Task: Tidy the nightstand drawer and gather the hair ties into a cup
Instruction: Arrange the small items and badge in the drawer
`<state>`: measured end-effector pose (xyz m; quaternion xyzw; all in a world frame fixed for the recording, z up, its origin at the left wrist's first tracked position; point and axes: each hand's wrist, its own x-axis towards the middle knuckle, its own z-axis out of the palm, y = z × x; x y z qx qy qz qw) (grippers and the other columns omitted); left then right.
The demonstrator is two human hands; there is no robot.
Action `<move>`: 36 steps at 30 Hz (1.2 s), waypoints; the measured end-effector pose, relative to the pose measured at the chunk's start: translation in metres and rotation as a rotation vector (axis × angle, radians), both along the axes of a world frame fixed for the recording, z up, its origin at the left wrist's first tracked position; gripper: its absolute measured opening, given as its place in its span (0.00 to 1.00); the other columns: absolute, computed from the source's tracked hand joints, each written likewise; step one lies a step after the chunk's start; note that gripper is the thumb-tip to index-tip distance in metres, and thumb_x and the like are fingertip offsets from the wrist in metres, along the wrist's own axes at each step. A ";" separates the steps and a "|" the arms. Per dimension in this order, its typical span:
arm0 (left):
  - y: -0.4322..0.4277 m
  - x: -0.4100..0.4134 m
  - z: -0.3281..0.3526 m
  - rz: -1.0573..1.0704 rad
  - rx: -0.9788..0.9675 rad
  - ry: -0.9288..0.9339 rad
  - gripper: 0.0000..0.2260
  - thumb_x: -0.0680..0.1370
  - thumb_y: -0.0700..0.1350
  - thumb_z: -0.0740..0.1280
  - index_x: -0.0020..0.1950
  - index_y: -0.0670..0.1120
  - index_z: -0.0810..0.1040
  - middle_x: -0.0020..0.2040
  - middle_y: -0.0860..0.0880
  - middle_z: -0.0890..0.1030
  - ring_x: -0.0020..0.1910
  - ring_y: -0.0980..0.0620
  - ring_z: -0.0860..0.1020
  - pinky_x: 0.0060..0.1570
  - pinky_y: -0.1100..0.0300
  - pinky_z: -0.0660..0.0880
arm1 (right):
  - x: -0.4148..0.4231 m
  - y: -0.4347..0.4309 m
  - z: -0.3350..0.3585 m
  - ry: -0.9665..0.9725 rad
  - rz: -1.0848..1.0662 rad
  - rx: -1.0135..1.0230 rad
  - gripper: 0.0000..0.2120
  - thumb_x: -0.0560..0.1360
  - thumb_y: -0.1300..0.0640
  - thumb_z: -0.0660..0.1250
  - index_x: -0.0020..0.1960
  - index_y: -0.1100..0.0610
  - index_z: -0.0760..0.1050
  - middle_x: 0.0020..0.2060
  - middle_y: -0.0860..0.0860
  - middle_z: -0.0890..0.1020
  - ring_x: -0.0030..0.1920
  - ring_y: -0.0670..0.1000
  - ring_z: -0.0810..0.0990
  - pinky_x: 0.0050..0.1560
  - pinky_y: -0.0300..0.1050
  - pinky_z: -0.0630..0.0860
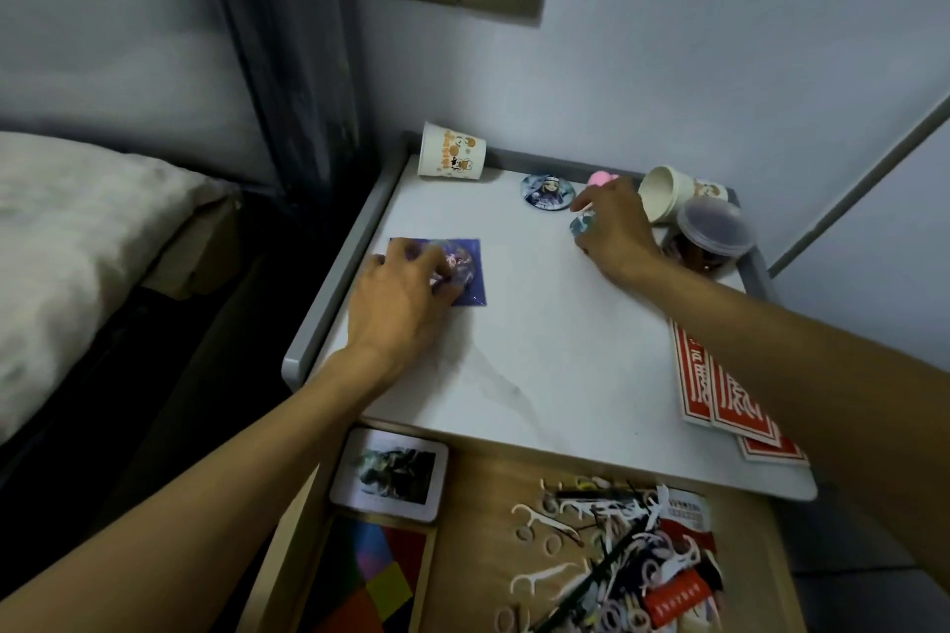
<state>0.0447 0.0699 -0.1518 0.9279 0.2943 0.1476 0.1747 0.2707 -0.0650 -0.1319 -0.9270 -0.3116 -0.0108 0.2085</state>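
While the drawer [478, 504] hangs open below the near edge of the nightstand top [540, 334], the hair ties [623, 616] lie loose in its right half, tangled with white floss picks [534, 519] and red packets [678, 599]. A coloured tile puzzle [375, 576] fills the drawer's near left corner, with a white-framed card [390, 475] just beyond it. Red envelopes [730, 396] overlap the top's right edge. The left hand [406, 293] is near the left edge, fingers curled down on a purple packet [470, 272] lying flat. The right hand [617, 226] is toward the far right corner, fingers curled round a small bluish item [582, 223]; cannot tell what it is. A round badge [548, 190] lies just beside it, with a pink thing [601, 178] behind the knuckles. A lidded jar [714, 234] stands at the right edge against a tipped paper cup [668, 195]. A printed cup [452, 152] stands at the far left corner.
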 end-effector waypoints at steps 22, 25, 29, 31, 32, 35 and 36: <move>0.000 0.029 0.016 0.038 -0.296 0.048 0.40 0.66 0.59 0.79 0.72 0.51 0.64 0.65 0.41 0.70 0.62 0.41 0.71 0.52 0.56 0.70 | -0.112 -0.045 0.013 0.836 -0.086 0.466 0.15 0.76 0.65 0.69 0.62 0.58 0.78 0.48 0.48 0.80 0.44 0.42 0.79 0.38 0.26 0.75; -0.012 0.015 0.024 -0.039 -0.500 -0.131 0.30 0.67 0.49 0.80 0.64 0.54 0.69 0.58 0.47 0.73 0.52 0.48 0.74 0.39 0.62 0.71 | -0.128 -0.056 0.014 0.974 -0.155 0.635 0.12 0.76 0.67 0.68 0.59 0.60 0.78 0.54 0.59 0.82 0.53 0.54 0.83 0.57 0.48 0.80; -0.040 -0.015 0.029 -0.027 -0.833 -0.238 0.07 0.72 0.37 0.75 0.38 0.47 0.81 0.46 0.46 0.83 0.50 0.43 0.81 0.43 0.52 0.79 | -0.157 -0.083 0.020 1.138 -0.210 0.823 0.10 0.78 0.69 0.64 0.59 0.63 0.76 0.55 0.62 0.81 0.55 0.57 0.82 0.52 0.48 0.81; -0.057 -0.032 0.031 -0.050 -0.934 -0.196 0.11 0.74 0.34 0.72 0.35 0.47 0.83 0.44 0.45 0.85 0.49 0.43 0.83 0.45 0.53 0.81 | -0.169 -0.096 0.025 1.164 -0.212 0.856 0.10 0.78 0.68 0.64 0.59 0.63 0.76 0.55 0.61 0.82 0.54 0.56 0.83 0.48 0.45 0.82; -0.067 -0.040 0.033 -0.073 -0.968 -0.168 0.12 0.75 0.33 0.70 0.36 0.47 0.84 0.44 0.45 0.85 0.49 0.44 0.83 0.47 0.53 0.82 | -0.173 -0.101 0.027 1.161 -0.211 0.855 0.10 0.78 0.68 0.65 0.59 0.63 0.76 0.54 0.60 0.82 0.53 0.55 0.84 0.49 0.46 0.82; -0.092 -0.056 0.039 -0.131 -1.076 -0.122 0.12 0.77 0.32 0.66 0.40 0.45 0.85 0.45 0.43 0.86 0.49 0.44 0.84 0.50 0.53 0.82 | -0.186 -0.114 0.034 1.093 -0.209 0.814 0.09 0.78 0.67 0.66 0.57 0.61 0.77 0.52 0.58 0.83 0.53 0.54 0.84 0.51 0.48 0.82; -0.097 -0.059 0.041 -0.127 -1.105 -0.130 0.12 0.77 0.32 0.65 0.41 0.44 0.85 0.45 0.43 0.86 0.49 0.44 0.84 0.51 0.54 0.82 | -0.188 -0.116 0.036 1.068 -0.201 0.801 0.08 0.77 0.66 0.67 0.56 0.60 0.77 0.51 0.57 0.83 0.52 0.54 0.84 0.50 0.46 0.83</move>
